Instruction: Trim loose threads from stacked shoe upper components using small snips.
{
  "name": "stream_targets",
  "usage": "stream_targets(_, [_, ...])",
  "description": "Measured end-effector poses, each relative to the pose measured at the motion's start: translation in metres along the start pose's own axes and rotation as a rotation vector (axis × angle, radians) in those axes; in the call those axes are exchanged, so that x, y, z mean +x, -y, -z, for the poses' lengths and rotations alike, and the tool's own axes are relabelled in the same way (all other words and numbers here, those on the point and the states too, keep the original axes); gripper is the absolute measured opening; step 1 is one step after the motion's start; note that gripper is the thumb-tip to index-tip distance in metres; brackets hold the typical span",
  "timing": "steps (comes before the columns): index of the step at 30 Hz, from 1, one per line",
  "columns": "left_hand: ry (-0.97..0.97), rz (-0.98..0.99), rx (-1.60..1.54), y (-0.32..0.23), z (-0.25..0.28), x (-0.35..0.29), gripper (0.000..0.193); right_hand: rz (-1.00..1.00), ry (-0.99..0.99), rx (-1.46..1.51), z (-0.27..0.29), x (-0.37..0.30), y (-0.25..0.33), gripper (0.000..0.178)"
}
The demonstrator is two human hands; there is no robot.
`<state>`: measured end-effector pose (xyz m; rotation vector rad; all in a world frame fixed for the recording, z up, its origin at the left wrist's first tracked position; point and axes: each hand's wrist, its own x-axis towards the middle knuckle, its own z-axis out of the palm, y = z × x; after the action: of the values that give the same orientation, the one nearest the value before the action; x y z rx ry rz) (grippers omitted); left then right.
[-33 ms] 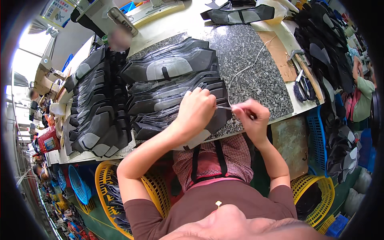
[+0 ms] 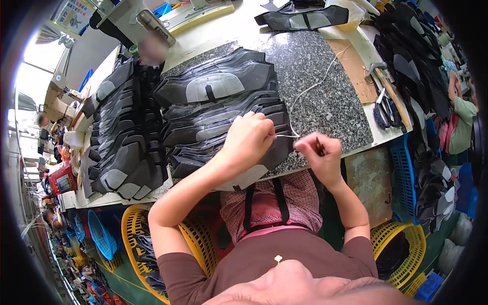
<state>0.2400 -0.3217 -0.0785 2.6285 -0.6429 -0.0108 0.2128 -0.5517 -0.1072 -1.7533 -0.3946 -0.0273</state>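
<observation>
Right hand (image 2: 321,152): fingers curled, couldn't tell if pinching anything. Left hand (image 2: 248,136), at its 9 o'clock, was over the pad stack (image 2: 213,109), pinching the white cord (image 2: 286,135). Cord exited at 3 o'clock, then ran toward 1 across the slab (image 2: 335,112). Second stack (image 2: 119,132): left hand's 9. Scissors (image 2: 379,114), hammer (image 2: 391,96): right hand's 2.

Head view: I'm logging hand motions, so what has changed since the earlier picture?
The right hand has dropped slightly toward the person's body. The white cord now shows plainly between the hands, with a bend beside the right fingertips; whether they grip it, I cannot tell. The left hand, the stacked dark-grey panels and the hammer look as they were.
</observation>
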Motion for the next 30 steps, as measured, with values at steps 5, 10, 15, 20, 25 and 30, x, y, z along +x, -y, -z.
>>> stream_targets(5, [0.156,0.130,-0.242,-0.002,0.024,0.011,0.019,-0.135,0.299,-0.293,-0.009,-0.014,-0.007,0.044])
stream_targets(10, [0.208,0.168,-0.327,0.001,0.034,0.011,0.023,-0.184,0.271,-0.391,-0.032,-0.002,-0.003,0.041])
stream_targets(15, [0.184,0.133,-0.335,0.006,0.030,0.006,0.022,-0.104,0.216,-0.396,-0.045,0.006,-0.007,0.040])
stream_targets(20, [0.170,0.087,-0.336,0.008,0.024,-0.002,0.022,-0.041,0.172,-0.440,-0.053,0.005,-0.013,0.037])
stream_targets(25, [0.105,0.190,-0.486,-0.002,0.036,-0.013,0.016,-0.045,0.174,-0.309,-0.038,-0.004,-0.010,0.039])
stream_targets(30, [-0.054,-0.056,-0.312,-0.024,0.052,-0.062,0.021,-0.188,0.499,0.199,0.023,-0.049,0.006,0.023])
